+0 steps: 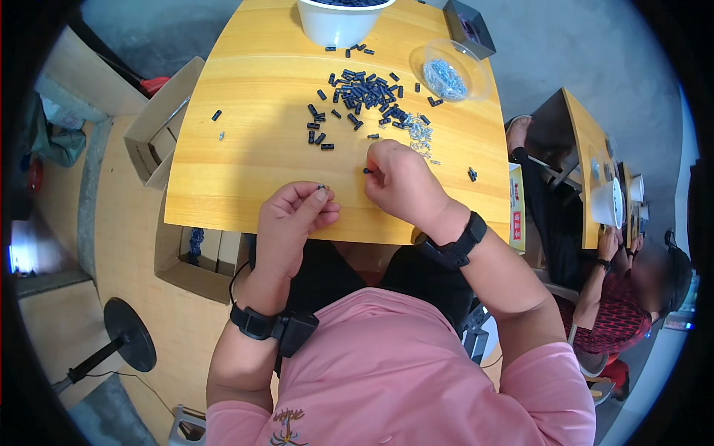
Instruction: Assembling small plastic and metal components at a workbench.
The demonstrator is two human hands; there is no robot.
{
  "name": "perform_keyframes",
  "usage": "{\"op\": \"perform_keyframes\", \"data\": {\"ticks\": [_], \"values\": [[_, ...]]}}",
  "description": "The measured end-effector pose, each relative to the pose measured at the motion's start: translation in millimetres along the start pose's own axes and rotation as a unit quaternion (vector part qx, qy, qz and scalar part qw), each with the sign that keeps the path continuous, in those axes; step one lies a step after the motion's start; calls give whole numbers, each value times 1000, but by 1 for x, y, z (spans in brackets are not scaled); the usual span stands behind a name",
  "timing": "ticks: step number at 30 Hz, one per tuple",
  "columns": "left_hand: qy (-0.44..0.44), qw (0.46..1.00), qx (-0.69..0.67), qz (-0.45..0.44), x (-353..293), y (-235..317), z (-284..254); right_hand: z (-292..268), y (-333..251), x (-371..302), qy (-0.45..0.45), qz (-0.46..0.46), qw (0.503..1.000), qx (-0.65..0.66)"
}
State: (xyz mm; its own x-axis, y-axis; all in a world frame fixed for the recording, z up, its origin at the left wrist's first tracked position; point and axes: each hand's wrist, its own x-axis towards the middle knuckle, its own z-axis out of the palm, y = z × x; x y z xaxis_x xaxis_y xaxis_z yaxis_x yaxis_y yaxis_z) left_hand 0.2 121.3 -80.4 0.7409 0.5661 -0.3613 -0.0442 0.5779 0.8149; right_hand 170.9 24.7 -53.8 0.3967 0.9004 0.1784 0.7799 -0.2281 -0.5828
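My left hand (297, 212) is closed in a pinch over the table's near edge. A tiny dark and silvery piece (322, 187) shows between its thumb and forefinger; its exact kind is too small to make out. To the right, my right hand (401, 175) has its fingers curled round a small black plastic part (367, 171), of which only the end shows. Beyond the hands lies a loose heap of small black cylindrical plastic parts (364, 93). Small silvery screw-like pieces (421, 132) are scattered at the heap's right edge, just past my right hand.
A white bucket (335, 28) of black parts stands at the table's far edge. Right of it are a clear plastic bowl (476, 78) with silvery pieces and a dark box (468, 30). Cardboard boxes (167, 123) flank the left side. Another person (617, 297) works at a table on the right.
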Motion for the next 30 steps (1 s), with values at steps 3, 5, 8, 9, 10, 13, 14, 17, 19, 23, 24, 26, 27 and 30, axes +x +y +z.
{"op": "perform_keyframes", "data": {"ticks": [3, 5, 8, 9, 10, 13, 14, 17, 19, 23, 24, 26, 27, 30], "values": [[3, 1000, 3, 2, 0, -1, -1, 1, 0, -4, -5, -5, 1000, 20], [1, 1000, 2, 5, 0, -2, -1, 0, 1, -5, -2, 9, 999, 36], [0, 1000, 3, 7, -1, -1, -1, -3, 1, -5, -21, 51, 996, 72], [1, 1000, 3, 6, -1, -1, -1, -3, 1, -6, -25, 72, 993, 88], [2, 1000, 3, 6, -1, -1, -1, -3, 1, -6, -30, 92, 990, 103], [0, 1000, 0, 5, -1, -1, -1, -1, 4, -7, -25, 40, 998, 47], [-3, 1000, -3, 5, 0, -1, -1, -1, 4, -7, -25, 40, 998, 47], [-3, 1000, -3, 5, 0, -1, -2, 0, 0, -8, -31, 23, 998, 51], [-1, 1000, -2, 5, -1, -1, -2, 0, -3, -9, -22, 17, 998, 64], [-6, 1000, -5, 11, -2, -1, -2, 4, -3, -12, -21, 23, 996, 80], [-6, 1000, -6, 11, -1, -2, -2, 5, -4, -13, -26, 27, 995, 91], [-11, 1000, -10, 12, -1, -3, -3, 6, -6, -14, -32, 32, 994, 100], [-10, 1000, -11, 13, -2, -3, -3, 6, -8, -14, -30, 25, 994, 98], [-13, 1000, -16, 22, -3, -3, -4, 6, -8, -17, -42, 25, 994, 98]]}}
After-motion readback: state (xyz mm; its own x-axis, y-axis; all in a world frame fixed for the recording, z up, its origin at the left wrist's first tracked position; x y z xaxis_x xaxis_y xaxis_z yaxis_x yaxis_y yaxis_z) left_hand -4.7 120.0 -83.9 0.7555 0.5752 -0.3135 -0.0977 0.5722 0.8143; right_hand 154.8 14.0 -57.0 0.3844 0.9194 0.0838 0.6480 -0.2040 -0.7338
